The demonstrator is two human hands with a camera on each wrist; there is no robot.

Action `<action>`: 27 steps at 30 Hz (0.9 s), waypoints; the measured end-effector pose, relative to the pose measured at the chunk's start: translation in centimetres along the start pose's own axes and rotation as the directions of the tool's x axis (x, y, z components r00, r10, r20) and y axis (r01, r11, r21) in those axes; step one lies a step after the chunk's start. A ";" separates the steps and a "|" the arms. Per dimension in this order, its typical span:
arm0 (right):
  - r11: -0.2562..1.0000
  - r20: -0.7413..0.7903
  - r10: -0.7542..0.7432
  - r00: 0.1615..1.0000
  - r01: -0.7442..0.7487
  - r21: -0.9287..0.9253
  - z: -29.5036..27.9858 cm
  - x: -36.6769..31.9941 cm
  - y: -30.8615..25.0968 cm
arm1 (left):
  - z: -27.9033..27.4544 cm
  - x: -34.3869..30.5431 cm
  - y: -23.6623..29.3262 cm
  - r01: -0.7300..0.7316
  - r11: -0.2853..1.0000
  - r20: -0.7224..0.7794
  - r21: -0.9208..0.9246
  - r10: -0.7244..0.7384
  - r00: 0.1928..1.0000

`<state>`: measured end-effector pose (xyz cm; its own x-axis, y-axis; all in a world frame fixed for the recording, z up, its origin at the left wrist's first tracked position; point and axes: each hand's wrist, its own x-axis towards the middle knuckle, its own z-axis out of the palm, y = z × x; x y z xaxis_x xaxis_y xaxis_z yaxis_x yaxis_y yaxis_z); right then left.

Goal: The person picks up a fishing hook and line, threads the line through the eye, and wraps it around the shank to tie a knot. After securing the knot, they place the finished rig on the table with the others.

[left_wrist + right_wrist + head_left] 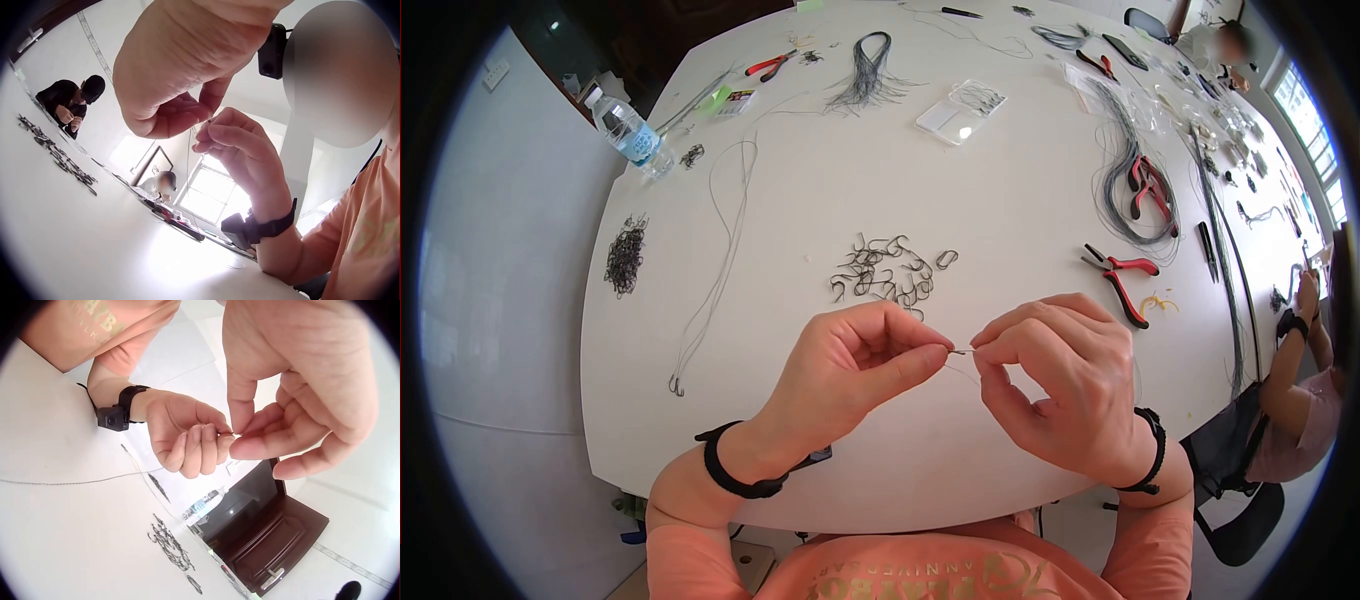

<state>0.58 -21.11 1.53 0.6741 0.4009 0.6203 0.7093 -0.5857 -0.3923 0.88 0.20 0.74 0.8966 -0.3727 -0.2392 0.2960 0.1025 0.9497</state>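
My left hand (pixel 840 370) pinches a fish hook (pixel 957 351) between thumb and forefinger; only its dark tip end shows, the rest hidden in the fingers. Right beside it, my right hand (pixel 1060 375) pinches a thin fishing line (pixel 968 350) at the hook's end, thumb and forefinger together. Fingertips of both hands nearly meet above the table's near part. In the right wrist view a length of line (pixel 75 483) trails away across the white surface. A loose pile of dark fish hooks (pixel 865 272) lies just beyond the hands.
Red-handled pliers (pixel 1135 268) lie to the right, near coiled line bundles (pixel 1115 215). On the left are a denser hook pile (pixel 625 258), a tied hook (pixel 676 386) and a water bottle (pixel 632 135). A clear plastic box (pixel 950 122) stands farther back. Another person (pixel 1300 400) sits at right.
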 end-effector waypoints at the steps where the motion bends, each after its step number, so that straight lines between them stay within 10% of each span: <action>1: 1.000 0.001 0.000 1.000 0.000 -0.003 0.0 0.0 0.0 | 0.0 0.0 0.0 -0.002 1.000 -0.005 0.011 0.002 1.000; 20: 1.000 0.053 -0.007 0.999 0.009 -0.029 -0.7 -0.1 0.3 | -0.5 0.3 -0.5 -0.033 0.999 0.023 0.039 0.032 0.999; 27: 0.910 0.039 0.380 0.924 -0.367 -0.192 -5.3 0.7 2.0 | 0.0 -0.1 0.2 -0.032 0.996 -0.051 0.084 0.037 0.998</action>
<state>1.38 -25.72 4.78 0.9006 0.1749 0.3978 0.3590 -0.8153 -0.4543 0.83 0.23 0.96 0.9224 -0.3216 -0.2140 0.2380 0.0367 0.9706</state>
